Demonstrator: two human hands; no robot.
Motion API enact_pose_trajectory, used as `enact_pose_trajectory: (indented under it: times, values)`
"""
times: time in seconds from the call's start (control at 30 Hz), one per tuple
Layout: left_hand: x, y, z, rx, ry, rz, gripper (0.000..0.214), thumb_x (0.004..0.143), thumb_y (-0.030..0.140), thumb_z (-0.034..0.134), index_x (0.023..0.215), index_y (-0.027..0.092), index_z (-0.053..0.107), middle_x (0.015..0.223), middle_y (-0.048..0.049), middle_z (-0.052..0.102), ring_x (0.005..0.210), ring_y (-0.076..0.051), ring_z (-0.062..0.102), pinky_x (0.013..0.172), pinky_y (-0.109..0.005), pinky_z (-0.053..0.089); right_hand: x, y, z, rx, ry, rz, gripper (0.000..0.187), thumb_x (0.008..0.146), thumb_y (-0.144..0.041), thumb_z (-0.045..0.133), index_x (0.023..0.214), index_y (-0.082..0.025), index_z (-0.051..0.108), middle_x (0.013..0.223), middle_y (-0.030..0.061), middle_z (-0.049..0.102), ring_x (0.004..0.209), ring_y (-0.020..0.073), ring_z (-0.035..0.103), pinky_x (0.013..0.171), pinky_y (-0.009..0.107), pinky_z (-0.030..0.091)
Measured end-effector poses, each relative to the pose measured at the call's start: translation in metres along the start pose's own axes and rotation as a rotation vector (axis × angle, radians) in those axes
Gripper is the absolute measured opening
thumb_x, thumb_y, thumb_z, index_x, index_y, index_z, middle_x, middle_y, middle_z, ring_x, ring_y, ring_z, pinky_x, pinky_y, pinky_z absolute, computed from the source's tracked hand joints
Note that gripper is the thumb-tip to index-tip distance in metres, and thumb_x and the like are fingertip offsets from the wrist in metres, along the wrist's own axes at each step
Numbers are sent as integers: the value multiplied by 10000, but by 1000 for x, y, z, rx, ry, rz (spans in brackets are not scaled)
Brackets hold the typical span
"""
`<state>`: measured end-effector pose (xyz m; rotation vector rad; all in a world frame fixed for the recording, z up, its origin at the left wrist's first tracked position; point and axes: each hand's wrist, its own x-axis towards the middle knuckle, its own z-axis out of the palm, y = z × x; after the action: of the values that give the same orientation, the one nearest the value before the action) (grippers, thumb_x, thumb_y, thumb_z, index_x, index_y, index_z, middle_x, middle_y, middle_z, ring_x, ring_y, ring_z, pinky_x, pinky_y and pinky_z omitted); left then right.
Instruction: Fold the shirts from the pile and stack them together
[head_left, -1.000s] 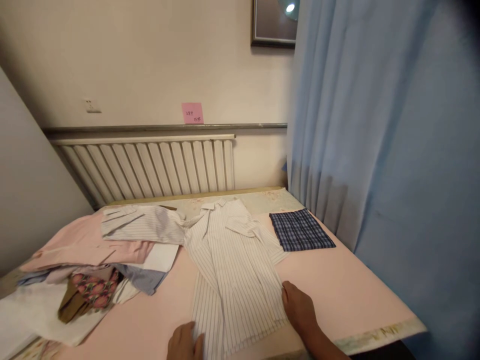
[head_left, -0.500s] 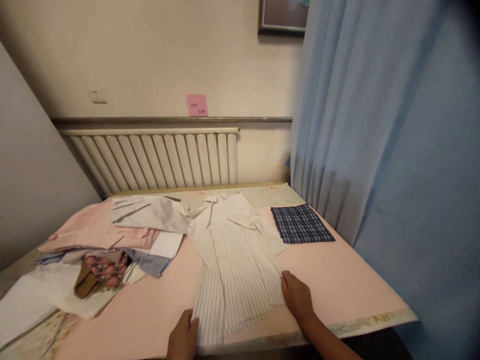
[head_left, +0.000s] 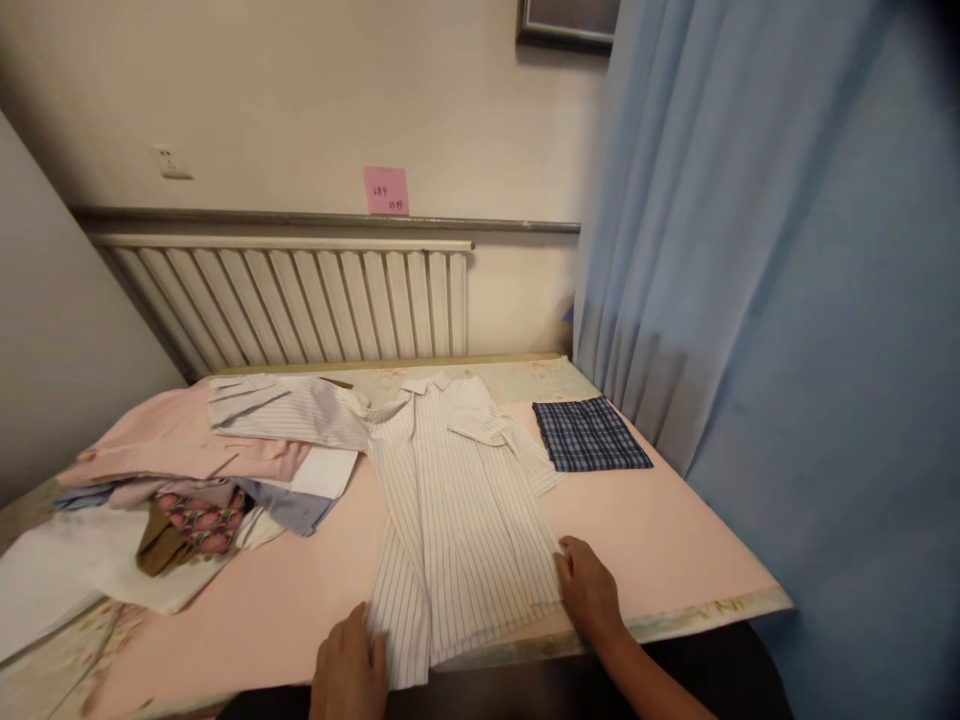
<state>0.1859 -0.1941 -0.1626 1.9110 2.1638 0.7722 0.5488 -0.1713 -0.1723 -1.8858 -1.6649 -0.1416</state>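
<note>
A white shirt with dark stripes lies front up on the pink cloth, its collar toward the wall and its hem near the front edge. One sleeve stretches left over the clothes pile; the other is bunched at the right. At the shirt's lower left edge is my left hand, thumb apart from the fingers, fingertips touching the fabric. My right hand is at the lower right edge with curled fingers, pinching the side of the shirt.
Left of the shirt is a heap of clothes with a pink garment and white garment. A folded dark plaid cloth lies at the right. A blue curtain hangs beside the table; a radiator stands behind.
My left hand has loosened, its thumb and fingers now apart at the shirt's edge. The right hand stays at the other side. The camera view has shifted slightly.
</note>
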Motion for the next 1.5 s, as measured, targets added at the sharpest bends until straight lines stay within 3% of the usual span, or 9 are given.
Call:
enact_pose_trajectory:
  times: [0.1, 0.2, 0.33, 0.47, 0.63, 0.77, 1.27, 1.5]
  values:
    - [-10, 20, 5, 29, 99, 274, 335, 890, 300, 404, 1140, 143, 562, 1066, -143, 633, 1027, -286, 568, 937, -463, 442, -4, -19, -4, 84, 110, -129, 192, 915, -193, 400, 989, -162, 574, 876, 92, 605, 867, 221, 550, 798, 348, 418]
    - [-18, 46, 17, -95, 26, 468, 261, 908, 236, 422, 1113, 187, 577, 1039, -106, 638, 994, -234, 576, 893, -399, 476, -11, -48, -1, 247, 8, -346, 150, 887, -135, 426, 900, -184, 567, 819, 55, 571, 826, 196, 515, 760, 322, 410]
    - [-24, 72, 30, -95, -111, 525, 242, 872, 120, 444, 1027, 211, 606, 990, -73, 631, 947, -212, 572, 836, -365, 486, -24, -82, 5, 338, -248, -489, 108, 801, -129, 565, 876, -205, 552, 856, 30, 567, 848, 190, 491, 729, 299, 392]
    - [-23, 79, 33, -1, -129, 513, 180, 839, 96, 482, 903, 200, 615, 936, -62, 613, 916, -218, 556, 807, -362, 467, -31, -93, 8, 322, -330, -529, 144, 750, -144, 628, 838, -208, 532, 857, 20, 554, 850, 195, 469, 760, 320, 373]
    - [-19, 81, 35, 75, -101, 565, 169, 861, 97, 468, 803, 198, 590, 855, -40, 594, 830, -201, 531, 750, -338, 424, -28, -90, 14, 350, -335, -520, 110, 762, -102, 562, 769, -201, 515, 824, 19, 546, 835, 186, 466, 761, 310, 358]
    - [-19, 84, 39, 130, -53, 614, 188, 873, 110, 478, 743, 202, 578, 779, -27, 579, 747, -195, 502, 673, -331, 376, -25, -88, 21, 449, -323, -427, 113, 816, -107, 504, 758, -194, 544, 784, 12, 555, 790, 163, 478, 704, 273, 351]
    - [-31, 84, 56, 174, 33, 666, 182, 833, 45, 498, 788, 204, 574, 785, -14, 569, 752, -197, 488, 705, -346, 385, -21, -89, 25, 533, -357, -182, 116, 813, -147, 546, 706, -186, 568, 685, -20, 533, 678, 123, 487, 620, 227, 337]
    - [-38, 75, 58, 106, 117, 729, 226, 843, 42, 496, 981, 195, 589, 892, -36, 603, 805, -197, 525, 740, -351, 422, -24, -97, 18, 475, -349, -278, 114, 806, -132, 529, 708, -189, 543, 741, -6, 537, 735, 136, 479, 661, 243, 336]
